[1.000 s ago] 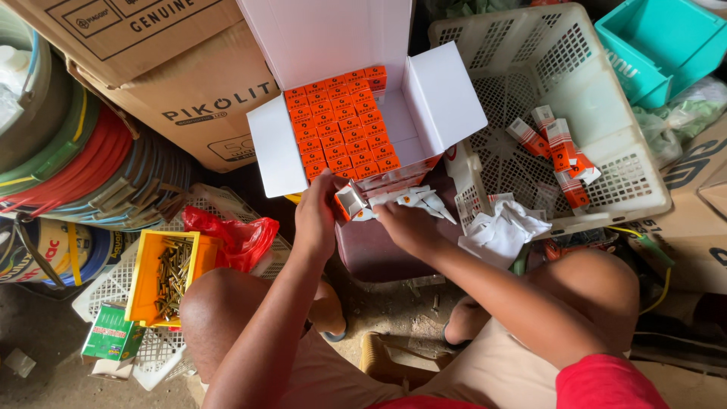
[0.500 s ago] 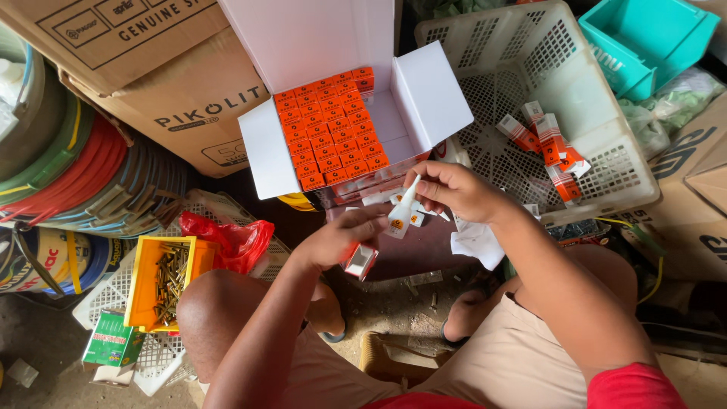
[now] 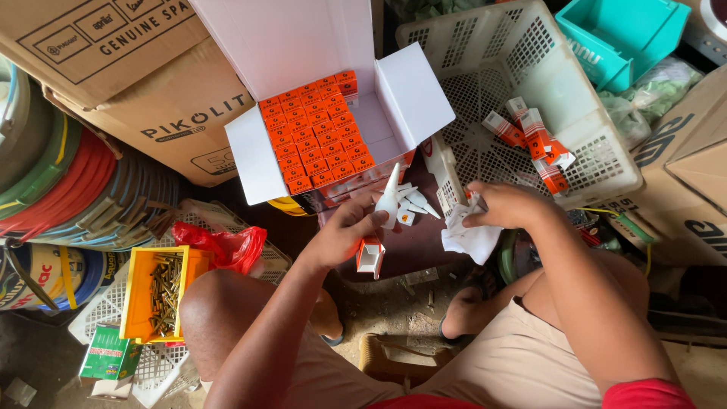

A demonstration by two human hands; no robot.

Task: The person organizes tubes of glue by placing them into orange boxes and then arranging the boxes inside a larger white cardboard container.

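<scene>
My left hand [image 3: 344,233] holds a small orange-and-white carton [image 3: 370,256] with its flap open, and its fingertips pinch a white spark plug [image 3: 390,197] that stands upright. My right hand [image 3: 506,206] rests on crumpled white paper [image 3: 469,241] at the corner of a white plastic basket [image 3: 485,83]. A few more white plugs [image 3: 416,204] lie between the hands. Just beyond them sits an open white box [image 3: 261,163] filled with rows of small orange cartons [image 3: 314,132].
Several orange-and-white cartons [image 3: 534,140] lie in the white basket. A yellow bin of screws [image 3: 155,291] and a red bag [image 3: 223,244] sit at my left knee. Big cardboard boxes [image 3: 129,68], coiled hoses [image 3: 64,189] and a teal crate [image 3: 625,34] crowd around.
The right hand passed the white plug to the left hand and moved right onto the crumpled paper. The left hand lifted, still holding the small carton.
</scene>
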